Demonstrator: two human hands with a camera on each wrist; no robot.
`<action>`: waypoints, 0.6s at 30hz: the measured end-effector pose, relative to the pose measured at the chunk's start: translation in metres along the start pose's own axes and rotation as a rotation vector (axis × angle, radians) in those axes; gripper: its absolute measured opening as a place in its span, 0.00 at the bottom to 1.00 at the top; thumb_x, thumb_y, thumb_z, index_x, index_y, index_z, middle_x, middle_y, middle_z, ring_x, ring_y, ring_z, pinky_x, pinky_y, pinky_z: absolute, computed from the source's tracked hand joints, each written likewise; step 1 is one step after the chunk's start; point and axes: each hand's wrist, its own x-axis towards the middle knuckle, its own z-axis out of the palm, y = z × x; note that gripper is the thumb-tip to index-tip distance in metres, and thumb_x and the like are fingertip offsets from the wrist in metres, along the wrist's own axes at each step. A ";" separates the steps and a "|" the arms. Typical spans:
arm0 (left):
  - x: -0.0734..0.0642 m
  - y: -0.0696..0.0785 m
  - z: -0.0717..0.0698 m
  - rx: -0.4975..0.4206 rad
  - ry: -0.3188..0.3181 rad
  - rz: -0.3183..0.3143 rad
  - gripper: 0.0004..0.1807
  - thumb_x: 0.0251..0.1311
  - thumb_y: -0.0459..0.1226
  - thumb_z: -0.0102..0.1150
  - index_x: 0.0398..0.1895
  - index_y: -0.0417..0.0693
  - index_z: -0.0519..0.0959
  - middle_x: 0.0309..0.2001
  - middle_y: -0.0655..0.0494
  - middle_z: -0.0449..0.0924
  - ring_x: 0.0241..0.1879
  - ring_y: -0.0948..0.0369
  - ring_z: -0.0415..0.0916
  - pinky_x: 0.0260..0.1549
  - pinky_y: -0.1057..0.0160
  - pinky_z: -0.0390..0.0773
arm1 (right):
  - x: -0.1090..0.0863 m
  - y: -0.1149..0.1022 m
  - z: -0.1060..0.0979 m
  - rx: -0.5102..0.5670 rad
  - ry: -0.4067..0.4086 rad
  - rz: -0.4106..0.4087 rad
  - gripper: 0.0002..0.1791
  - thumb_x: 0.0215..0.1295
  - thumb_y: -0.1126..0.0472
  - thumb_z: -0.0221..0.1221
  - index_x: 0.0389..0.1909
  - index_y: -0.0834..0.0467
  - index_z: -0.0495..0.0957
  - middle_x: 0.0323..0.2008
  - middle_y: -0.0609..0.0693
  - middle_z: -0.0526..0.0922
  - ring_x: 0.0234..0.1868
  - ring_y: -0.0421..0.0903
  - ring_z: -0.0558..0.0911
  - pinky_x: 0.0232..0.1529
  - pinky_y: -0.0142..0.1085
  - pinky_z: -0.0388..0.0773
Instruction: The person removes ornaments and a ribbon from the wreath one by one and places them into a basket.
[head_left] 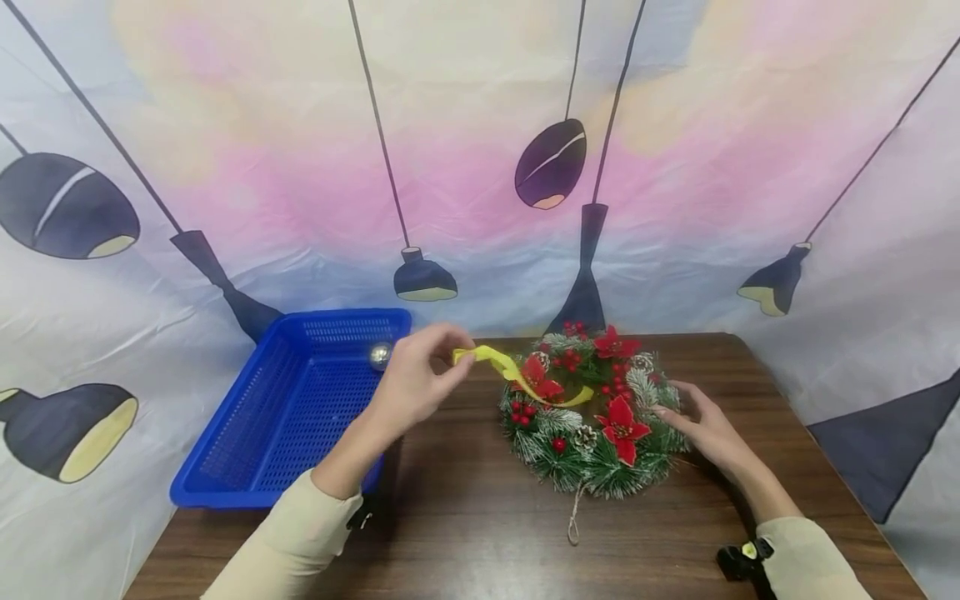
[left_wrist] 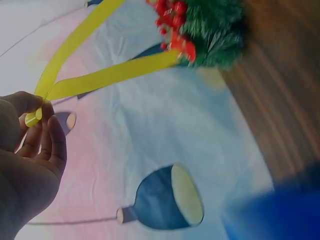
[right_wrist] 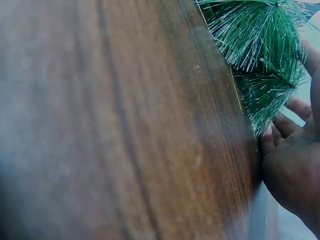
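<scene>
A yellow ribbon is pinched between the thumb and fingers of my left hand. From there it slopes down to the right, its far part over the middle of a Christmas wreath. The left wrist view shows the ribbon as two strips meeting at the fingertips. Frosted green needles, red poinsettias, berries and pinecones make up the wreath, which lies on the table. My right hand grips its right edge; in the right wrist view several fingers are partly hidden behind the needles.
A blue plastic basket stands on the left of the brown wooden table, with a shiny silver ball inside at its right wall. A twine loop sticks out from the wreath's near side. Behind hangs a cloth backdrop with printed lamps.
</scene>
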 end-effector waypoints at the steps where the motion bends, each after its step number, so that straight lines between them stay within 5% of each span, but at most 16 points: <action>1: 0.001 -0.001 -0.005 0.011 0.013 0.004 0.08 0.64 0.27 0.70 0.44 0.44 0.85 0.38 0.53 0.87 0.30 0.62 0.80 0.32 0.63 0.87 | 0.000 0.000 0.000 -0.001 -0.001 0.004 0.43 0.80 0.47 0.59 0.82 0.65 0.53 0.76 0.74 0.59 0.70 0.76 0.67 0.61 0.70 0.73; 7: 0.008 -0.005 -0.035 0.106 0.118 0.029 0.09 0.63 0.29 0.72 0.44 0.43 0.85 0.39 0.53 0.88 0.30 0.61 0.81 0.32 0.65 0.83 | 0.000 0.000 0.001 0.013 -0.001 0.004 0.43 0.80 0.46 0.59 0.82 0.65 0.53 0.76 0.74 0.59 0.70 0.76 0.68 0.61 0.69 0.74; 18: 0.007 -0.021 -0.086 0.180 0.264 -0.021 0.06 0.63 0.29 0.73 0.42 0.41 0.87 0.39 0.54 0.89 0.34 0.66 0.81 0.40 0.75 0.79 | 0.001 0.002 0.002 0.001 0.011 0.011 0.43 0.80 0.44 0.59 0.82 0.64 0.54 0.77 0.73 0.59 0.71 0.77 0.66 0.63 0.71 0.71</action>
